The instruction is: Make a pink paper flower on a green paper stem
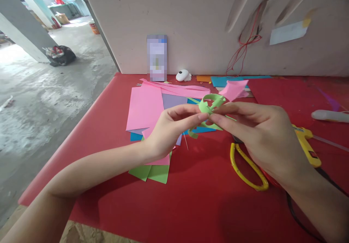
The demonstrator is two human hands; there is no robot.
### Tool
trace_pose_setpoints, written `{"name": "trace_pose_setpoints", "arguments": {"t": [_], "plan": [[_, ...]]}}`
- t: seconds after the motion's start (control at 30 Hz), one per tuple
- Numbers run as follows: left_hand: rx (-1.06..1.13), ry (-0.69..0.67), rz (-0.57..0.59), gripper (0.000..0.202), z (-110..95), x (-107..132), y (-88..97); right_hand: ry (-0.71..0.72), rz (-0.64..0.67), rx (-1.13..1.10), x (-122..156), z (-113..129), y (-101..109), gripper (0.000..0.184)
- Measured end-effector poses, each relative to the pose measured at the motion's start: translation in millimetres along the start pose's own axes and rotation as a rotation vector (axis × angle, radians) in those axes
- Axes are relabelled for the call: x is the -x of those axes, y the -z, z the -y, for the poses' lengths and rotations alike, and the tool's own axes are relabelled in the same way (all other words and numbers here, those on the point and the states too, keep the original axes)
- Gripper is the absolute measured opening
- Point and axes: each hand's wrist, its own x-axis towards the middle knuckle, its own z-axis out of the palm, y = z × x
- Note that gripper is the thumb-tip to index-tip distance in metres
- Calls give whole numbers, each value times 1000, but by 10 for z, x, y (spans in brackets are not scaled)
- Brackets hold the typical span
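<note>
This looks like a craft workspace: coloured paper [145, 106], a glue gun [308, 146], a red table [174, 210], rough concrete floor [87, 50].

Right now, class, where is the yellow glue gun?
In the head view, the yellow glue gun lies at the right on the red tabletop, partly hidden by the right hand, with the yellow loop handle on that hand's other side.

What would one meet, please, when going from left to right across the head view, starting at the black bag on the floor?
Black bag, left hand, green paper piece, right hand, yellow glue gun.
</note>
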Motion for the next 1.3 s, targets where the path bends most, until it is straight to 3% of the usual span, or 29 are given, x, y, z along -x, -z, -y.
{"name": "trace_pose_setpoints", "arguments": {"t": [0.23,0.63,0.93,1.07,1.3], "plan": [[-35,22,-40,11,-3,9,-8,-15,-9,41,-11,-6,-24,9],[85,84,-24,11,-17,2,-5,-17,-56,-11,-18,-51,5,4],[48,-27,-62,9,23,-5,-22,-14,-50,32,-32,-28,-3,3],[36,-91,-84,21,19,-5,-47,-19,-37,51,-21,-24,-10,4],[52,-36,-72,3,34,-1,-14,17,-28,26,-10,-29,-29,11]]}}
